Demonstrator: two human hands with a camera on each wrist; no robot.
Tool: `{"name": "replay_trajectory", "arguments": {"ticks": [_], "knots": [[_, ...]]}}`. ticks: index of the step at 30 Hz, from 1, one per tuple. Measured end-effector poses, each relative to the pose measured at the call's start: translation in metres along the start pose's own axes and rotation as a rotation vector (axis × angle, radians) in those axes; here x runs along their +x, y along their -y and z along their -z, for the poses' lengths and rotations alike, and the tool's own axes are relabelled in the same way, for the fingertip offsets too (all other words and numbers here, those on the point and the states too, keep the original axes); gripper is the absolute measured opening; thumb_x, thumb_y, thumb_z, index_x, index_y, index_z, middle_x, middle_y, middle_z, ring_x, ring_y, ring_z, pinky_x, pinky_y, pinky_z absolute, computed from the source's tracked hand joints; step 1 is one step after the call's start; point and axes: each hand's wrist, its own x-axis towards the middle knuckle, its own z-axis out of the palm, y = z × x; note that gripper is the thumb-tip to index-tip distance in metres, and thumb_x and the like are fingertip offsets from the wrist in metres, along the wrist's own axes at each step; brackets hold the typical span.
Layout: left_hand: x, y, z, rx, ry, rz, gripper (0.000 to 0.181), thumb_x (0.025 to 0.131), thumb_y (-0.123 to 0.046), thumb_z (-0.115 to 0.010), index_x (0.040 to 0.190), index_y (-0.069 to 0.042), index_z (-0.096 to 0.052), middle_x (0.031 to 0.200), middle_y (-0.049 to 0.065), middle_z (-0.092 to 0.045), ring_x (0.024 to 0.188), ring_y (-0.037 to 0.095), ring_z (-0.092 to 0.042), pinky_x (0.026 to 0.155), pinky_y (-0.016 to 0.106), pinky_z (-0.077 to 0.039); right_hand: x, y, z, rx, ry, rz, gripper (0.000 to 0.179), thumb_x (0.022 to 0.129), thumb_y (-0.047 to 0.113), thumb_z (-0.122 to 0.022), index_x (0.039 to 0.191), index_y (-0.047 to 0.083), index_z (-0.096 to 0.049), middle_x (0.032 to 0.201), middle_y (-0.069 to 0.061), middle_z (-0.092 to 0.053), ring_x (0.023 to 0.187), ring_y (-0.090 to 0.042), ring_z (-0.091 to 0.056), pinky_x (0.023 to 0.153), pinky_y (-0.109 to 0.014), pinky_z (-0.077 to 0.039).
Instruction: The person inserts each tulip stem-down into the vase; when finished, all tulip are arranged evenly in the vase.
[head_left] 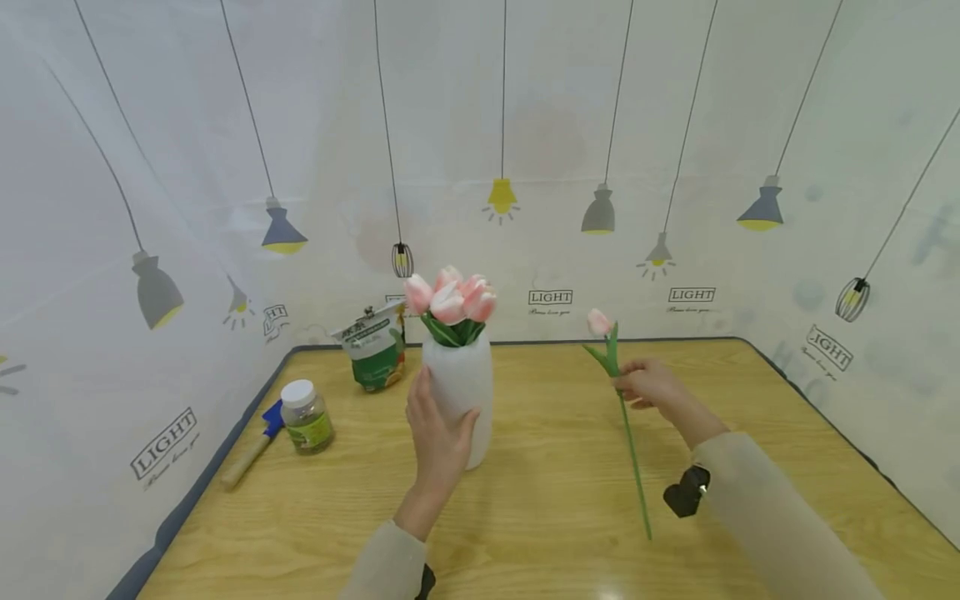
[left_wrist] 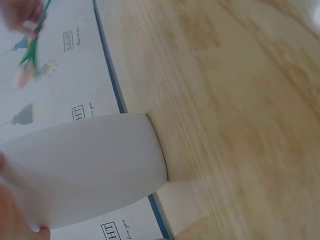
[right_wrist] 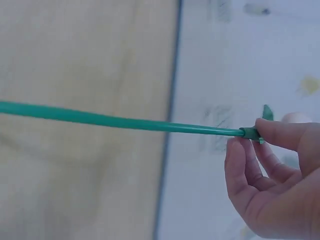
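Observation:
A white vase (head_left: 459, 400) stands upright on the table, filled with several pink tulips (head_left: 450, 300) whose stems are hidden inside it. My left hand (head_left: 438, 442) grips the vase's near side, thumb on the right and fingers round the left. In the left wrist view the vase (left_wrist: 95, 170) has its base on the wood. To the right, my right hand (head_left: 648, 387) pinches a single pink tulip (head_left: 633, 458) just below its leaves, bloom up and long green stem hanging down. The right wrist view shows thumb and fingertips on the stem (right_wrist: 120, 121).
Left of the vase stand a green and white pouch (head_left: 377, 354) and a white-lidded jar (head_left: 307, 421). A small blue shovel with a wooden handle (head_left: 247, 460) lies beside the jar. A lamp-printed white sheet (head_left: 555, 250) surrounds the wooden table (head_left: 547, 517) at back and sides.

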Motion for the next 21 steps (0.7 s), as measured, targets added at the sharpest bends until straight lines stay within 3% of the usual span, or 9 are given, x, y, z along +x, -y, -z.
{"name": "replay_trajectory", "arguments": {"ticks": [4, 8, 12, 17, 21], "knots": [[0.001, 0.001, -0.001, 0.005, 0.000, 0.004, 0.092, 0.069, -0.013, -0.074, 0.140, -0.014, -0.015, 0.136, 0.017, -0.027, 0.121, 0.037, -0.031, 0.091, 0.058, -0.036, 0.000, 0.063, -0.008, 0.106, -0.027, 0.118, 0.035, 0.086, 0.016, -0.054, 0.112, -0.006, -0.046, 0.091, -0.011, -0.062, 0.069, -0.012, -0.061, 0.071, -0.032, -0.054], [0.000, 0.002, -0.001, 0.012, -0.005, -0.001, 0.092, 0.069, -0.012, -0.074, 0.140, -0.013, -0.015, 0.135, 0.018, -0.028, 0.120, 0.038, -0.032, 0.090, 0.058, -0.037, -0.012, 0.124, -0.013, 0.175, -0.033, 0.246, 0.033, 0.087, 0.018, -0.055, 0.110, -0.004, -0.046, 0.096, -0.013, -0.060, 0.070, -0.012, -0.062, 0.074, -0.033, -0.053], [-0.002, 0.002, 0.000, 0.022, -0.007, -0.006, 0.092, 0.068, -0.012, -0.075, 0.140, -0.012, -0.016, 0.135, 0.019, -0.028, 0.119, 0.038, -0.032, 0.089, 0.058, -0.037, -0.028, 0.174, -0.016, 0.226, -0.100, 0.382, 0.028, 0.087, 0.016, -0.056, 0.106, -0.002, -0.048, 0.091, -0.010, -0.060, 0.068, -0.012, -0.062, 0.073, -0.032, -0.054], [0.000, 0.002, 0.001, 0.025, -0.022, -0.008, 0.091, 0.068, -0.012, -0.075, 0.139, -0.012, -0.017, 0.134, 0.019, -0.029, 0.119, 0.038, -0.033, 0.090, 0.057, -0.037, -0.042, 0.220, -0.015, 0.283, -0.179, 0.530, 0.023, 0.085, 0.015, -0.057, 0.102, 0.001, -0.050, 0.086, -0.007, -0.060, 0.068, -0.012, -0.063, 0.069, -0.026, -0.054], [0.000, 0.001, 0.000, 0.018, -0.017, 0.007, 0.091, 0.068, -0.013, -0.075, 0.139, -0.013, -0.017, 0.135, 0.019, -0.029, 0.119, 0.038, -0.032, 0.090, 0.058, -0.036, -0.049, 0.240, -0.013, 0.331, -0.226, 0.586, 0.021, 0.085, 0.015, -0.057, 0.100, 0.003, -0.051, 0.085, -0.006, -0.059, 0.070, -0.012, -0.063, 0.070, -0.024, -0.053]]}}
